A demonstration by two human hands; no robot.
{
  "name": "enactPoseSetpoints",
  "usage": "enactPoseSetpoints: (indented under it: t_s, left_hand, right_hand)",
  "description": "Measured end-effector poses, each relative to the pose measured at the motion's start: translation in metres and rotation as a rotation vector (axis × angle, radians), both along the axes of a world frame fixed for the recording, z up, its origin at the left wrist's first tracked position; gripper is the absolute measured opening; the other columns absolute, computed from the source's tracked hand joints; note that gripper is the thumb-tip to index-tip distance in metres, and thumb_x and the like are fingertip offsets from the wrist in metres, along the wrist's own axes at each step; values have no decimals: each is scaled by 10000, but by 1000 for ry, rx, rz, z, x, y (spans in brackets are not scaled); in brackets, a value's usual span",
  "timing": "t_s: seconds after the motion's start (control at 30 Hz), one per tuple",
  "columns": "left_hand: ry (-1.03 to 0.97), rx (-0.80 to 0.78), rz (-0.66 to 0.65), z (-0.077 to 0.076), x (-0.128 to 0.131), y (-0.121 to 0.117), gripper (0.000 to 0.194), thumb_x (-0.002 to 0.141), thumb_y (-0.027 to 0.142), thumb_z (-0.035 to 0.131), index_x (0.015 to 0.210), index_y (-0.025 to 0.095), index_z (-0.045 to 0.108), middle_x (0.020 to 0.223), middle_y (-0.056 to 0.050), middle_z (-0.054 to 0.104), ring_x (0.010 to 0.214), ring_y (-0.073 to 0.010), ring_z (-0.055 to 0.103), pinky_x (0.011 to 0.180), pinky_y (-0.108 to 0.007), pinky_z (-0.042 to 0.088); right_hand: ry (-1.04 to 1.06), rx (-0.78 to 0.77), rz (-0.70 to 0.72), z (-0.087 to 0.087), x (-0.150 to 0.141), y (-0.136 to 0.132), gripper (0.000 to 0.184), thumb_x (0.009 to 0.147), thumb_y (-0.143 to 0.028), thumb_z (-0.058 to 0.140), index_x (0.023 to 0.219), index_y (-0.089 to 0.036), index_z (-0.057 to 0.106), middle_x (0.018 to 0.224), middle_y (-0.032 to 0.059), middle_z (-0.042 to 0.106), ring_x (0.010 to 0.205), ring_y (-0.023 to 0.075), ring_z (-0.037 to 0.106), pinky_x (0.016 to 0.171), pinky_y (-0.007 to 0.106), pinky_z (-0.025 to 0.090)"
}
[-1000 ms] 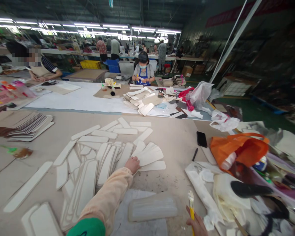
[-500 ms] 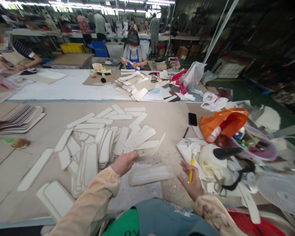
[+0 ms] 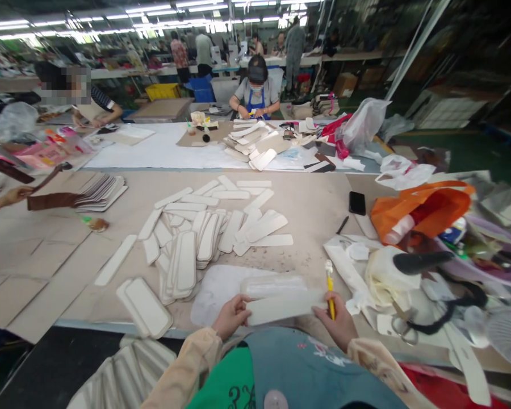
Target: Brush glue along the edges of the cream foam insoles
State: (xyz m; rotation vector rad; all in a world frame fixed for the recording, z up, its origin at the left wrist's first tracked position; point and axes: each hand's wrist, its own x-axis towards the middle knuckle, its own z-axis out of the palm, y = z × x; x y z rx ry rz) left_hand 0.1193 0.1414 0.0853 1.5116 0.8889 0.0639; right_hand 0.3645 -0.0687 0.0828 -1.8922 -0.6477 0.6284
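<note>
My left hand (image 3: 231, 316) pinches the left end of a pale, strap-like flat strip (image 3: 283, 307), held level just in front of my body. At its other end are the fingers of my right hand (image 3: 339, 323). That hand also grips a yellow-handled brush (image 3: 331, 287), upright, with whitish stuff on its tip. Behind the strip, a longish pale panel (image 3: 275, 283) with rounded ends lies on a white sheet (image 3: 213, 289). A loose heap of similar panels (image 3: 186, 261) spreads out to the left of the sheet.
To the right are a black phone (image 3: 357, 203), an orange bag (image 3: 421, 207) and a white container (image 3: 387, 270) with cloth. On the left stand a small green-tipped bottle (image 3: 97, 224) and a stack of brown-edged pieces (image 3: 80, 192), touched by another person's hand (image 3: 15, 196). A co-worker sits opposite.
Both hands have come nearer my body and closed on the strip, which the left hand held up at one end before. The brush stays in my right hand. The view has swung left.
</note>
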Motion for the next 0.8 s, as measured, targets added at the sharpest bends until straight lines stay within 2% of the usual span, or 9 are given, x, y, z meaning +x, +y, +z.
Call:
enactPoseSetpoints:
  t_s: [0.1,0.23,0.33,0.43,0.5,0.57,0.63,0.7,0.8]
  left_hand:
    - [34,40,91,-12,-1,4,236,722,282,577,923,177,511,610,54,523,526,-105,557,503,-211,427]
    - [30,119,83,-12,7,19,118,722,267,568,798,178,549,636,29,559,588,-116,542,575,-238,445]
    - [-16,159,-6,-1,16,31,128,730,289,564,769,171,594,633,24,565,634,-130,532,641,-260,447]
    - [-82,188,-96,18,23,43,185,753,329,552,787,165,631,696,2,585,721,-149,538,720,-275,442]
    - [-129,210,-164,32,27,51,207,769,350,545,782,167,641,742,-14,592,778,-163,542,765,-285,435]
    - [-182,248,-245,45,31,60,229,801,364,520,785,170,641,774,-25,593,814,-170,542,792,-292,431]
    - [-226,284,-307,53,34,68,251,832,371,488,804,171,638,794,-30,593,820,-169,541,794,-293,433]
    - [-235,286,-319,53,36,74,261,841,376,483,815,169,639,798,-30,594,803,-161,538,766,-284,439]
    - [-120,191,-211,38,37,79,240,798,375,540,857,165,639,746,-10,592,716,-139,536,666,-253,442]
  right_hand:
    - [27,43,56,-6,2,11,269,753,-380,625,879,-242,430,816,-3,599,664,174,608,614,342,546]
    - [-69,20,47,-7,7,36,229,739,-365,618,858,-247,462,778,-9,611,670,180,622,600,336,546]
    - [-93,67,36,-8,11,51,273,748,-409,608,885,-249,434,1013,49,644,872,209,652,750,396,553]
    - [-128,115,61,-10,18,59,327,749,-433,619,908,-254,396,1246,103,576,1128,243,571,948,472,461]
    - [-130,105,108,-9,24,62,350,749,-421,631,927,-257,378,1325,124,525,1229,257,496,1015,502,392]
    - [-72,118,131,-6,29,65,374,743,-411,646,933,-259,361,1359,133,492,1257,258,470,1019,497,387]
    - [35,164,107,-2,32,68,399,725,-412,667,917,-260,352,1311,123,528,1173,248,543,941,450,462]
    - [120,202,58,3,34,72,414,707,-413,686,893,-260,349,1166,80,600,982,213,631,815,380,522]
    - [124,175,-5,5,33,73,428,674,-394,717,881,-259,367,792,-35,577,655,146,597,624,286,510]
